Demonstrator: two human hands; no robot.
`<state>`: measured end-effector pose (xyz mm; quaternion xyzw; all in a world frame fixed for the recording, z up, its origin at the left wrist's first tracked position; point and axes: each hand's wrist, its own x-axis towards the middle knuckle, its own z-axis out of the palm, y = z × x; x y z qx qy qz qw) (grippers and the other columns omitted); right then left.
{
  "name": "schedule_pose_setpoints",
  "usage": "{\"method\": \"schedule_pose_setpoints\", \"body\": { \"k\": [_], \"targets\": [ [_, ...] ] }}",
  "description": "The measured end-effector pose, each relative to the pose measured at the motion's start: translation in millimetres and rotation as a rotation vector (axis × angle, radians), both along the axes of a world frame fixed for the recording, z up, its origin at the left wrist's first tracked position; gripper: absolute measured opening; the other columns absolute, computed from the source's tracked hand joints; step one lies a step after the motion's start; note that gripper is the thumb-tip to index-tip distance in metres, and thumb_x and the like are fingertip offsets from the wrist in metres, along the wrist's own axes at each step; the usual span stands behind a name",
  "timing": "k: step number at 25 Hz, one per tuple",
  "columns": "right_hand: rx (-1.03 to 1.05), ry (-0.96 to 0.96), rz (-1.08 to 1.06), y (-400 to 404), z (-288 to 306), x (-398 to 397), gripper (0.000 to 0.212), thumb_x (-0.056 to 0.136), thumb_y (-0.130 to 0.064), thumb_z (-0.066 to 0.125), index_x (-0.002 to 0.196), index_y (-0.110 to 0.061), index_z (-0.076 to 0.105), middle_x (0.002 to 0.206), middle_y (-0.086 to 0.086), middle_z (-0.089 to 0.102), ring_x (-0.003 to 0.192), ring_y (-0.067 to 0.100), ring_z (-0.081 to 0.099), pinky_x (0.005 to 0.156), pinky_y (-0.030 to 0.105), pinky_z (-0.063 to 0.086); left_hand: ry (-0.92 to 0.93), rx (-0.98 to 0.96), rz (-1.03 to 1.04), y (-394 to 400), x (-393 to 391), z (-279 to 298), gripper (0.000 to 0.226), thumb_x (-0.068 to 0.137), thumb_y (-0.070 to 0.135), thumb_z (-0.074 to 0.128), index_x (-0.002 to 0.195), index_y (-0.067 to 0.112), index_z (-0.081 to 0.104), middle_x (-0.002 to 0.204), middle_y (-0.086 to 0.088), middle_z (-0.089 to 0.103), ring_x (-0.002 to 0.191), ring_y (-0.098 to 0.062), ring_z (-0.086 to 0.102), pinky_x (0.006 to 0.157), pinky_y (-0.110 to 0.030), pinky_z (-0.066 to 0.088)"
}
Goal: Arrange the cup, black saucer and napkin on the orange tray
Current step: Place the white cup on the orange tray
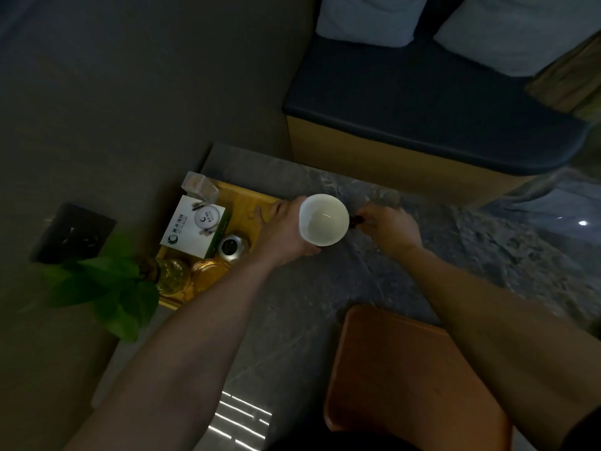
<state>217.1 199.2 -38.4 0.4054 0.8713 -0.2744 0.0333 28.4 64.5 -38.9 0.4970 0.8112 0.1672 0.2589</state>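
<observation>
My left hand (283,232) grips a white cup (323,219) from its left side and holds it upright above the grey stone table; the cup is empty. Just right of the cup, my right hand (388,227) pinches a small dark edge (356,219) that looks like the rim of the black saucer. The rest of the saucer is lost in the dim light behind the cup. The orange tray (406,369) lies bare at the near right of the table, well below both hands. I see no napkin.
A yellow wooden tray (242,198) at the left holds a white printed box (193,226), a metal tin (231,247), two amber glass pieces (208,276) and a clear container (199,187). A green plant (104,288) overhangs its near corner. A cushioned bench (422,102) stands behind the table.
</observation>
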Motion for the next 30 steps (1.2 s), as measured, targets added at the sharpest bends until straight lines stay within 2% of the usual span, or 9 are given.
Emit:
{"method": "schedule_pose_setpoints", "body": {
  "k": [2, 5, 9, 10, 12, 14, 18, 23, 30],
  "targets": [
    [0.004, 0.020, -0.037, -6.7, -0.5, 2.2, 0.016, 0.092, -0.024, 0.059, 0.105, -0.026, 0.067, 0.100, 0.005, 0.071, 0.090, 0.028, 0.065, 0.077, 0.048, 0.054, -0.034, -0.003, 0.002, -0.4, 1.5, 2.5, 0.097, 0.052, 0.048, 0.085, 0.133, 0.036, 0.033, 0.137, 0.002, 0.047, 0.132, -0.028, 0.036, 0.113, -0.059, 0.009],
    [-0.002, 0.027, -0.043, -17.9, 0.6, 11.1, 0.017, 0.091, -0.025, 0.060, 0.106, -0.026, 0.068, 0.101, 0.003, 0.071, 0.090, 0.027, 0.065, 0.077, 0.049, 0.054, -0.077, 0.003, -0.042, -6.0, 5.1, 6.4, 0.098, 0.054, 0.043, 0.087, 0.135, 0.032, 0.034, 0.138, 0.001, 0.046, 0.132, -0.025, 0.036, 0.114, -0.051, 0.009],
    [0.004, 0.127, -0.096, -34.9, 6.5, 29.9, 0.016, 0.088, -0.021, 0.064, 0.102, -0.026, 0.070, 0.097, 0.003, 0.073, 0.086, 0.027, 0.066, 0.073, 0.044, 0.054, -0.087, -0.010, -0.065, -18.7, 14.5, 14.2, 0.097, 0.051, 0.051, 0.083, 0.133, 0.037, 0.033, 0.138, 0.004, 0.045, 0.135, -0.025, 0.033, 0.111, -0.063, 0.013],
    [0.008, 0.146, -0.100, -39.6, 8.3, 34.6, 0.015, 0.088, -0.020, 0.065, 0.101, -0.026, 0.071, 0.096, 0.002, 0.073, 0.085, 0.026, 0.066, 0.070, 0.040, 0.054, -0.094, -0.004, -0.068, -22.4, 17.1, 16.3, 0.097, 0.050, 0.051, 0.083, 0.132, 0.038, 0.033, 0.137, 0.004, 0.046, 0.134, -0.024, 0.034, 0.112, -0.061, 0.014],
    [0.011, 0.164, -0.094, -50.4, 14.2, 45.9, 0.015, 0.087, -0.019, 0.066, 0.101, -0.025, 0.070, 0.095, 0.001, 0.074, 0.084, 0.024, 0.066, 0.068, 0.037, 0.052, -0.102, 0.035, -0.084, -32.0, 25.1, 22.3, 0.095, 0.050, 0.051, 0.085, 0.129, 0.040, 0.034, 0.134, 0.005, 0.050, 0.130, -0.023, 0.040, 0.108, -0.047, 0.022],
    [0.005, 0.150, -0.099, -61.9, 20.0, 59.4, 0.016, 0.088, -0.022, 0.066, 0.103, -0.025, 0.070, 0.097, 0.001, 0.073, 0.088, 0.024, 0.066, 0.073, 0.043, 0.054, -0.065, 0.072, -0.109, -41.8, 35.4, 27.7, 0.091, 0.050, 0.056, 0.083, 0.126, 0.041, 0.036, 0.130, 0.006, 0.054, 0.125, -0.022, 0.046, 0.099, -0.039, 0.028],
    [0.006, 0.138, -0.129, -88.4, 25.8, 88.2, 0.015, 0.090, -0.025, 0.064, 0.103, -0.025, 0.070, 0.100, -0.002, 0.073, 0.091, 0.021, 0.064, 0.076, 0.045, 0.054, -0.051, 0.066, -0.128, -60.5, 60.4, 32.9, 0.092, 0.049, 0.068, 0.074, 0.128, 0.048, 0.031, 0.134, 0.009, 0.052, 0.129, -0.022, 0.044, 0.106, -0.054, 0.033],
    [0.031, 0.156, -0.190, -123.8, 29.3, 125.2, 0.012, 0.089, -0.026, 0.065, 0.100, -0.028, 0.069, 0.099, -0.004, 0.072, 0.093, 0.021, 0.062, 0.074, 0.042, 0.053, -0.186, 0.136, -0.191, -83.1, 86.1, 30.8, 0.090, 0.053, 0.064, 0.082, 0.130, 0.045, 0.038, 0.131, 0.018, 0.053, 0.126, -0.007, 0.046, 0.107, -0.046, 0.039],
    [0.021, 0.154, -0.273, -167.1, 28.6, 166.6, 0.015, 0.089, -0.037, 0.060, 0.099, -0.039, 0.070, 0.095, -0.018, 0.072, 0.082, 0.004, 0.064, 0.062, 0.026, 0.050, -0.161, 0.027, -0.339, -97.6, 114.9, 14.4, 0.097, 0.052, 0.062, 0.080, 0.134, 0.046, 0.031, 0.138, 0.014, 0.047, 0.134, -0.015, 0.037, 0.109, -0.050, 0.033]
  ]
}}
